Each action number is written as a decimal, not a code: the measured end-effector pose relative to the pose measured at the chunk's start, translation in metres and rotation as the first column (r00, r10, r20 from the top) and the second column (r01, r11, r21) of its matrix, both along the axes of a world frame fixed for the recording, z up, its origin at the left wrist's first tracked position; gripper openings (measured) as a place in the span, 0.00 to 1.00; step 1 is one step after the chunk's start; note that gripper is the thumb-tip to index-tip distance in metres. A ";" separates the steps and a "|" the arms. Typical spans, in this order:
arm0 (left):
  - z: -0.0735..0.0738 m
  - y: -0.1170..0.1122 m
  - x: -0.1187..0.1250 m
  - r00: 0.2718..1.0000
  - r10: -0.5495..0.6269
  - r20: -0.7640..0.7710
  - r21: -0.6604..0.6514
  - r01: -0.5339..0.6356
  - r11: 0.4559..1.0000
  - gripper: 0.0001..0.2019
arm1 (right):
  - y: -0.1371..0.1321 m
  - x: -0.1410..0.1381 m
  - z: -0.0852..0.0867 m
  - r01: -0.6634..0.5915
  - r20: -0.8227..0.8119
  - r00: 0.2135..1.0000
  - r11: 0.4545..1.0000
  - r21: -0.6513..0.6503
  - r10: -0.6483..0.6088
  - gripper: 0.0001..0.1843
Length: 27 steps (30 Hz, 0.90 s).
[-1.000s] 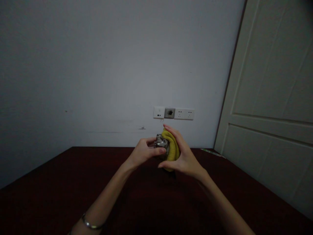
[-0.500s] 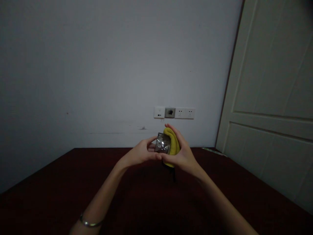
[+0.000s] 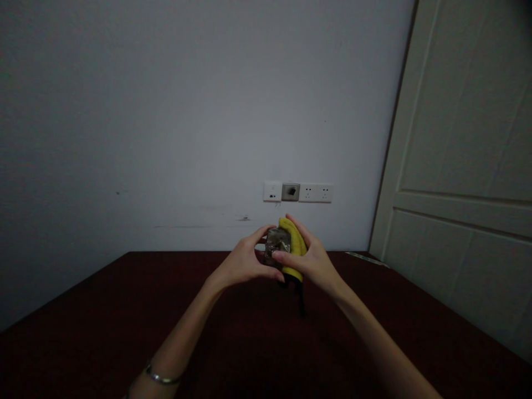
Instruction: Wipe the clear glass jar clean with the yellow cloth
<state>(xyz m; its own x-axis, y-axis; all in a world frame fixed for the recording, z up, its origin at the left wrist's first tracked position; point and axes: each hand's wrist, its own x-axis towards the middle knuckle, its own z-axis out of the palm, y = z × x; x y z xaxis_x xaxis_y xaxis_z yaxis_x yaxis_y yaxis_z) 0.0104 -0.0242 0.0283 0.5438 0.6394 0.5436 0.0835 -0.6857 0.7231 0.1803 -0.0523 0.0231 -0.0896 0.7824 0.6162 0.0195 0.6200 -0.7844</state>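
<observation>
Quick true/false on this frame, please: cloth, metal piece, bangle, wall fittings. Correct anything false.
1. A yellow folded cloth is in the right hand. True.
2. A shiny silver object lies on the table. False: the left hand and right hand hold it up against the cloth, over a dark red tabletop.
3. A metal bangle is on the right wrist. False: it is on the left wrist.
4. A white wall socket panel is on the wall beyond the hands. True.
</observation>
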 end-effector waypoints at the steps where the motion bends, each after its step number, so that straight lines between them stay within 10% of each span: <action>1: 0.000 0.000 0.000 1.000 0.012 0.005 0.005 -0.012 1.000 0.47 | 0.000 0.001 -0.001 -0.006 0.007 1.000 1.000 0.008 0.006 0.48; 15: -0.003 -0.001 0.004 0.985 0.157 0.077 0.134 -0.167 0.977 0.50 | -0.007 -0.007 0.000 0.128 -0.028 0.991 0.870 0.476 -0.131 0.12; 23: -0.009 0.004 0.003 0.987 0.118 0.106 0.209 -0.138 0.968 0.49 | -0.001 -0.013 0.000 0.181 -0.189 0.974 0.938 0.294 -0.128 0.09; 27: -0.011 0.003 0.003 0.986 0.133 0.102 0.226 -0.153 0.962 0.44 | -0.011 -0.015 -0.003 0.201 -0.033 0.974 0.782 0.590 -0.226 0.11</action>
